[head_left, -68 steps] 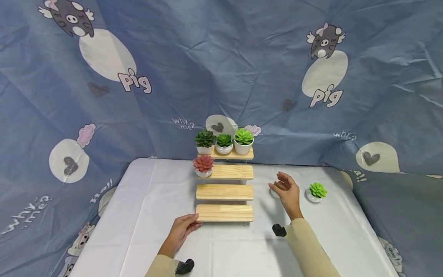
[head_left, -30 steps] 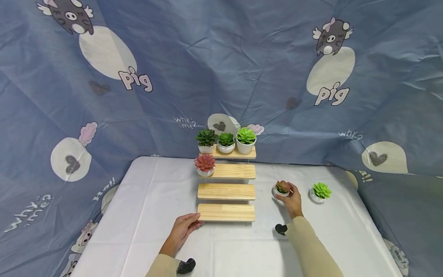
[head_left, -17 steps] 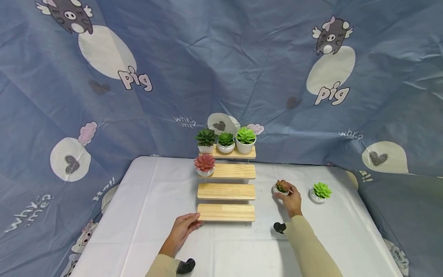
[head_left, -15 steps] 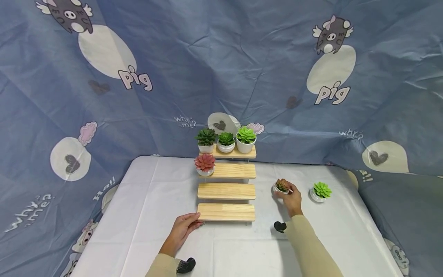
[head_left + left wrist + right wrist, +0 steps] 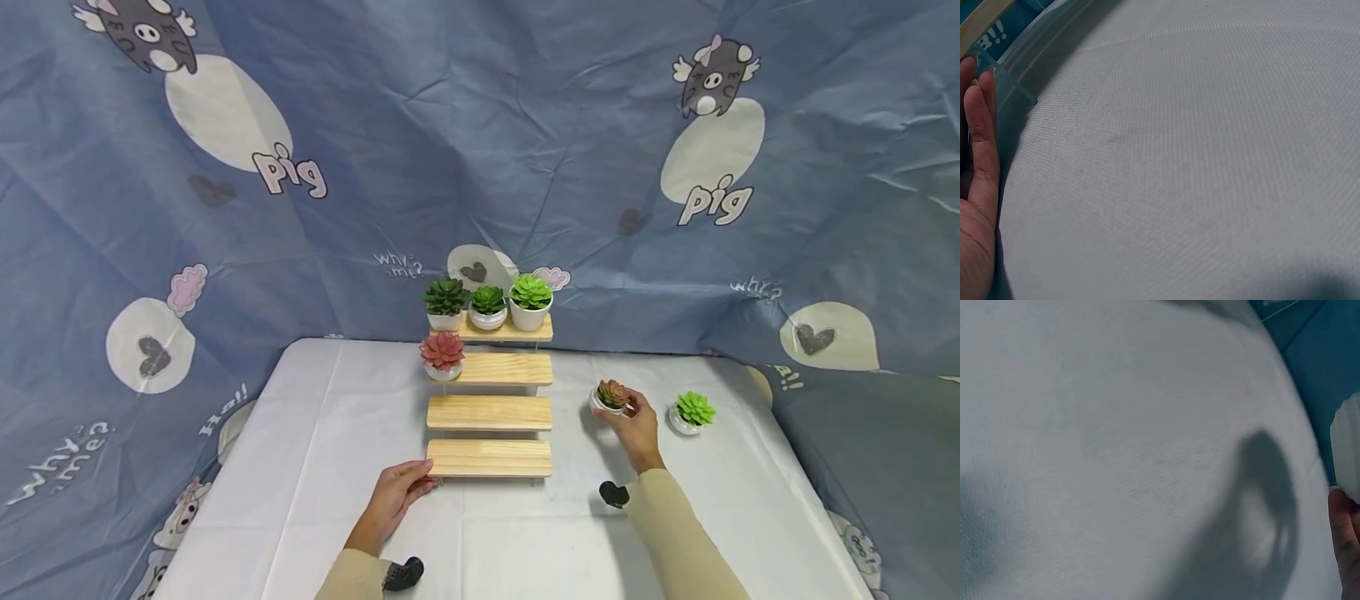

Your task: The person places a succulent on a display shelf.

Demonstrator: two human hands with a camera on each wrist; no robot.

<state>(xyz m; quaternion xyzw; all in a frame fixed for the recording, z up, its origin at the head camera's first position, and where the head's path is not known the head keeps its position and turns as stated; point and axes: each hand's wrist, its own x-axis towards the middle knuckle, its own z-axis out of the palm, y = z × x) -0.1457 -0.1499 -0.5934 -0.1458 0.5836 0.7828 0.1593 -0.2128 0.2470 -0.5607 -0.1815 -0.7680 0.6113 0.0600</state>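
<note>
My right hand [image 5: 633, 427] holds a small potted succulent [image 5: 611, 395] with reddish-brown leaves by its white pot, right of the shelf. In the right wrist view only the white pot [image 5: 1346, 450] and a few fingers [image 5: 1342, 531] show at the edge, with a hand-shaped shadow on the cloth. At the front left corner of the four-tier wooden display shelf [image 5: 489, 458], my left hand [image 5: 395, 496] pinches the lowest board, thumb on top and fingers beneath. The left wrist view shows those fingers [image 5: 984, 137] beside the board and a clear support.
Three green potted succulents [image 5: 488, 305] line the top tier. A red one [image 5: 442, 354] stands at the left of the second tier. Farther right on the white cloth [image 5: 330, 433] sits a bright green succulent [image 5: 692, 412]. A blue patterned curtain [image 5: 480, 150] rises behind.
My right hand has reached down to the reddish-brown succulent and taken hold of its pot; the pot has since shifted slightly up in view. My left hand has stayed on the lowest board.
</note>
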